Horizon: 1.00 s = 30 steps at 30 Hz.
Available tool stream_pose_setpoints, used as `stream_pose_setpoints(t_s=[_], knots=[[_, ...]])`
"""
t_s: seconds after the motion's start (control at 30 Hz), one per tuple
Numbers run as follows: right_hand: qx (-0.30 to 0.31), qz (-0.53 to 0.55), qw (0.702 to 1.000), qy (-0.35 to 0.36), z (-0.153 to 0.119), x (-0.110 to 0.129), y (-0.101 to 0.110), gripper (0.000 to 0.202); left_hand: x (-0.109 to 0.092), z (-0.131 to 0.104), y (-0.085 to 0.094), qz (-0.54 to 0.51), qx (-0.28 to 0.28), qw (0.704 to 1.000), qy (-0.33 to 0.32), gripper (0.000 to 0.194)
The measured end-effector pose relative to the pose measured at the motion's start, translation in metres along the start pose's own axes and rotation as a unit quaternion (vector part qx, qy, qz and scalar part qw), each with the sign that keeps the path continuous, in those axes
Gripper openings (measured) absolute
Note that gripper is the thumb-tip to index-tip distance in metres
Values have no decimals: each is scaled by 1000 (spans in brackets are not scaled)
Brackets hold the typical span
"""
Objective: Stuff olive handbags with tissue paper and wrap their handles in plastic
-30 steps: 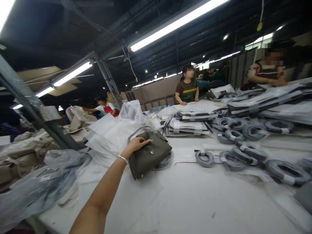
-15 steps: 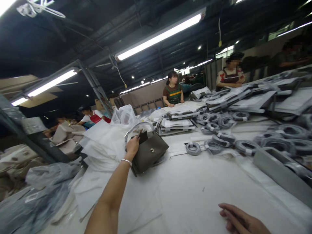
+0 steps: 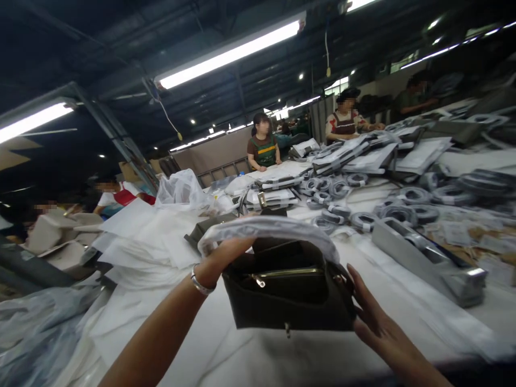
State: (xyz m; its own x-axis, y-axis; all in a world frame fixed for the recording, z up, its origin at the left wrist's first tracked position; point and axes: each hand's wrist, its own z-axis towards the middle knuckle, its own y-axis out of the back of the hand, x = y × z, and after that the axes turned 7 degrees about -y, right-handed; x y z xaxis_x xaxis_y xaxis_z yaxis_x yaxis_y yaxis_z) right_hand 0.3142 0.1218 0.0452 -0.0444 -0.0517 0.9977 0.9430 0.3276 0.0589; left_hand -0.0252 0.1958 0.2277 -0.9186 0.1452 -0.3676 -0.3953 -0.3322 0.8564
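Handbag (image 3: 292,313): dark olive, sitting in front of the wearer over the white tabletop (image 3: 403,322), its open top facing up; can't tell if base is touching down
Handle (image 3: 278,228): wearing clear plastic wrap, arching over the opening
Flap (image 3: 276,213): standing up behind handle
Zipper (image 3: 296,272): gold, running across inside; metal pull (image 3: 259,281) hanging at left end
Front clasp (image 3: 287,329): sticking out at lower front edge
Left hand (image 3: 231,255): lying under handle at bag's left; fingertips hiding, can't tell if pinching
Bracelet (image 3: 200,280): silver, circling left wrist
Right hand (image 3: 374,320): resting spread against bag's right side, thumb and fingers parting
Left of bag: white sheets (image 3: 141,242) piling up, clear plastic bag (image 3: 181,191) standing behind
Right of bag: grey case (image 3: 423,269) lying, wrapped coils (image 3: 365,220) clustering beyond
Background: co-worker in green apron (image 3: 266,152) standing at far edge
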Motion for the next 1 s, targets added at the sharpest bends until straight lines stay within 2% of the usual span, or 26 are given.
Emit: stream_pose_setpoints(t_s=[0.1,0.17,0.3,0.4,0.5,0.6,0.7,0.83,0.9,1.0], knots=[[-77,-25,991,-103,-9,2,14,95,-16,-9,-33,-15,91,995,-46,33],[-79,-57,987,-126,-17,-2,26,91,-26,-17,-47,-19,121,990,-71,34],[-94,-159,980,-76,-31,-15,36,68,-32,-44,-54,-11,96,992,-86,39],[-98,-154,982,-54,-29,-23,31,66,-20,-68,-52,13,63,996,-66,39],[-111,-213,971,-13,-14,-23,22,66,-3,-81,-57,37,73,995,-54,40],[-118,-296,946,55,10,-15,9,63,7,-73,-70,44,111,990,-79,41],[-108,-341,928,106,34,-10,-5,61,10,-46,-88,49,144,982,-110,40],[-134,-382,898,170,47,-24,-10,51,15,-16,-106,61,173,975,-123,35],[-149,-395,884,199,41,-32,-5,46,16,-15,-107,62,144,979,-130,34],[-177,-411,857,255,18,-27,4,36,6,-39,-97,56,43,986,-154,31]])
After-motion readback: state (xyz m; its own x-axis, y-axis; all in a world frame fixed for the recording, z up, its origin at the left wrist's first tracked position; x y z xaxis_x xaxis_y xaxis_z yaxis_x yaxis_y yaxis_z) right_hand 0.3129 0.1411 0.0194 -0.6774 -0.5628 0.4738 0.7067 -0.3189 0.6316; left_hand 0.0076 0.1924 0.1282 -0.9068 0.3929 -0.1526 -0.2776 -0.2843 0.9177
